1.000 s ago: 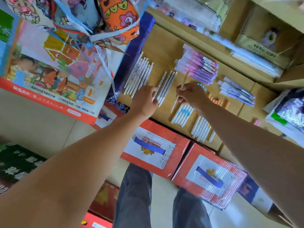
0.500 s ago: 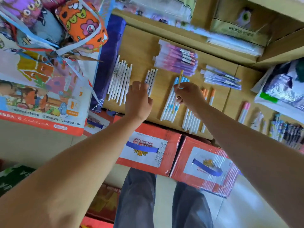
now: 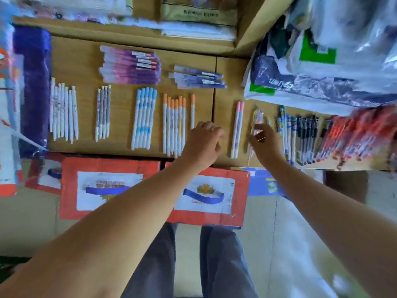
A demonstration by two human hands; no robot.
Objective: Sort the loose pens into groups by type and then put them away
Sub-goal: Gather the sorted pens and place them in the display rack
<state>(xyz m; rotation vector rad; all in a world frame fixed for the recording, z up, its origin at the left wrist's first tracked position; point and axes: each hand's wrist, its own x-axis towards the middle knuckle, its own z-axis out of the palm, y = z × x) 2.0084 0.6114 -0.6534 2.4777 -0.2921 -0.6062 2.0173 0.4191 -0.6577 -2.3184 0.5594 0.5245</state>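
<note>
Cardboard tabletop (image 3: 120,147) is mostly sorted; your right hand (image 3: 265,145) fingers (image 3: 255,130) pinch a wrapped pen (image 3: 256,119) lying lengthwise away from you, just right of the pink pair (image 3: 237,127). Left hand (image 3: 203,145) is loosely curled, empty.

Red cartons (image 3: 111,166), plastic bags (image 3: 322,67), purple packet (image 3: 34,87).

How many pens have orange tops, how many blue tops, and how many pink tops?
Orange tops: 7 (one lies a little apart)
Blue tops: 5
Pink tops: 2
Total: 14
</note>
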